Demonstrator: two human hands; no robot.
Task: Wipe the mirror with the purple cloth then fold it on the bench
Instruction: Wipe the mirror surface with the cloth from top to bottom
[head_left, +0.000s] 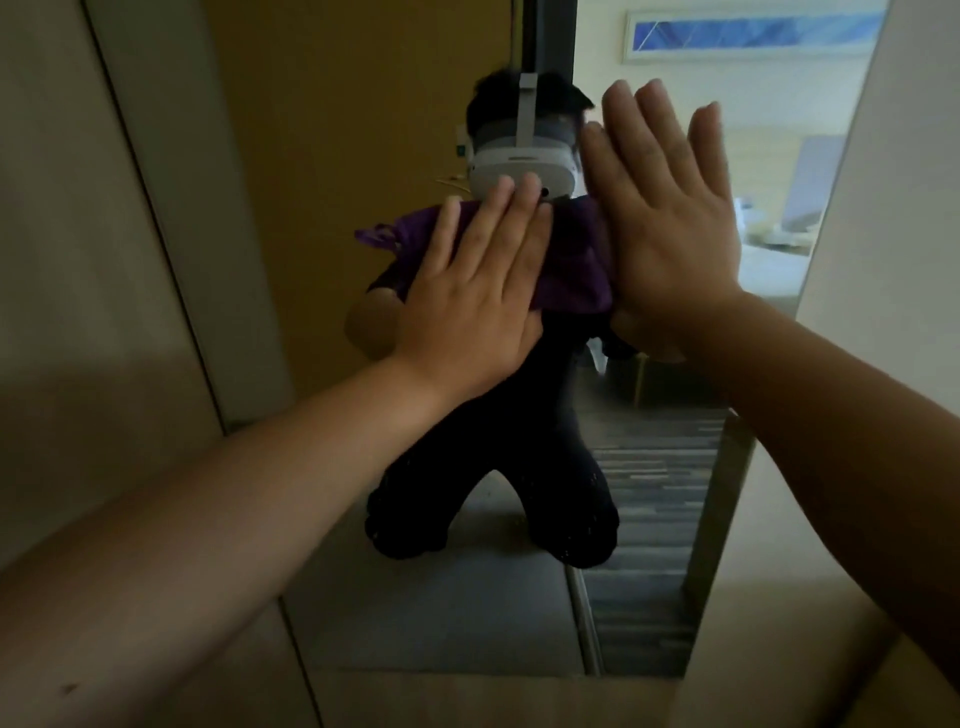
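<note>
Purple cloth (566, 260) bunched against mirror (649, 467), centre of frame, just below reflected headset (511, 161). Left hand (467, 306) flat on cloth, fingers straight and close together, pressing it to glass. Right hand (670, 218) right of centre, flat, fingers straight and slightly spread, inner edge touching cloth's right side. Mirror shows kneeling person in dark clothes, striped floor lower right, bright room upper right. Beige wall panels at left and right frame edges.

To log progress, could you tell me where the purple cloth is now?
The crumpled purple cloth is centre frame, pressed flat against the tall wall mirror under the left hand, beside the right hand.
</note>
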